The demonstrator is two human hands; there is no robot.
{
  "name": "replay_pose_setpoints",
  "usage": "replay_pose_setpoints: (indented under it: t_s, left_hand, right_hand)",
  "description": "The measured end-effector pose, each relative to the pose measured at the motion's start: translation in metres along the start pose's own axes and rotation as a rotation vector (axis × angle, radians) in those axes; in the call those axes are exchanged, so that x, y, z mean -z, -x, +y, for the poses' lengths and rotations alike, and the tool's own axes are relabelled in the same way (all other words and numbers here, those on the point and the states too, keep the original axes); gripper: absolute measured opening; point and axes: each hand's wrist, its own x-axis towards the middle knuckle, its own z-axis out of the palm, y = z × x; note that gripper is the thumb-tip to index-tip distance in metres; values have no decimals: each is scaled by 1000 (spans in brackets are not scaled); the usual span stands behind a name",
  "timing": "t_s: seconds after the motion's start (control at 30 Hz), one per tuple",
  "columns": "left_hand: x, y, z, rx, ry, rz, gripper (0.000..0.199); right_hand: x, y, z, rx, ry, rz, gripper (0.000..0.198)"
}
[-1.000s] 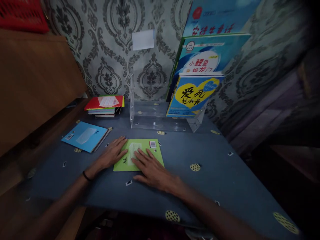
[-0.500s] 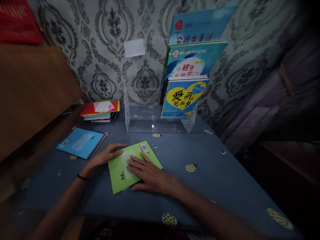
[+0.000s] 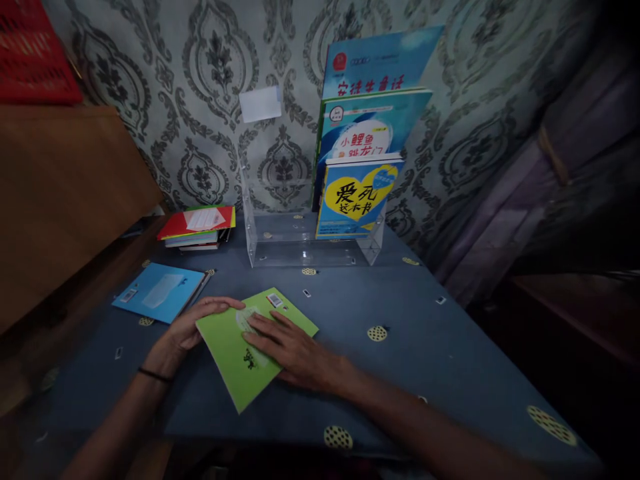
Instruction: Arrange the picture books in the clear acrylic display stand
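A thin green book (image 3: 226,343) lies at a slant low over the table, its barcode side up. My left hand (image 3: 203,320) holds it by its left edge, the thumb side along the border and part of the fingers hidden beneath. My right hand (image 3: 287,347) rests its fingers across the cover, with the thumb out of sight at the near edge, and grips it too. Just left of my left hand lies a blue book (image 3: 157,290), also with a barcode facing up.
A clear acrylic rack (image 3: 305,253) stands at the back, with a blue and yellow book (image 3: 357,200) and taller books behind it on its right side. A book pile (image 3: 197,223) lies left of it. A wooden cabinet (image 3: 65,200) borders the left, a tied curtain (image 3: 520,187) the right.
The green book has turned and its left side is lifted off the table. My left hand has closed on its edge, and my right thumb has gone out of sight. The view has shifted slightly.
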Motion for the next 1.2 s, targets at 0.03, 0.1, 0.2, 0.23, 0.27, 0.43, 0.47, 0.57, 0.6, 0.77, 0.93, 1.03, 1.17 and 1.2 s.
replay_pose_setpoints:
  t_s: [0.03, 0.1, 0.2, 0.23, 0.27, 0.43, 0.47, 0.57, 0.6, 0.77, 0.93, 1.03, 1.17, 1.2]
  left_hand:
    - [-3, 0, 1, -22, 15, 11, 40]
    - [-7, -1, 3, -58, 38, 18, 47]
    - [-13, -8, 3, -130, 29, -7, 65]
    - [-14, -13, 3, -182, 11, -11, 70]
    - [-16, -19, 3, -245, -15, -8, 73]
    - [-34, -54, 4, -497, -210, 125, 66]
    - [-41, -61, 4, -501, -211, 141, 67]
    - [-64, -77, 0, -446, -109, 106, 76]
    - [-70, -81, -3, -430, -73, 111, 78]
    - [-84, -93, -21, -388, 6, 168, 79]
    - [-77, -96, -38, -356, -32, 166, 74]
    - [-75, -97, -41, -350, -37, 156, 72]
    - [-75, -97, -41, -339, -26, 160, 74]
    - [-76, -97, -41, -333, -23, 156, 73]
  right_hand:
    - [-1, 0, 1, -4, -4, 64, 59]
    - [0, 1, 6, -9, -68, 212, 50]
    - [8, 0, 13, -86, -256, 411, 42]
    - [12, 0, 14, -146, -326, 468, 41]
    - [17, -1, 16, -220, -394, 520, 40]
    - [37, -5, 21, -529, -679, 814, 52]
    - [40, -6, 23, -557, -720, 862, 54]
    - [45, -8, 30, -618, -820, 964, 59]
    - [46, -8, 33, -632, -853, 987, 61]
    - [42, -8, 46, -689, -971, 1021, 69]
    - [35, -7, 50, -715, -1041, 998, 67]
    - [33, -6, 53, -761, -1063, 998, 67]
    - [28, -3, 60, -787, -1092, 981, 64]
    - [27, -2, 61, -790, -1094, 975, 63]
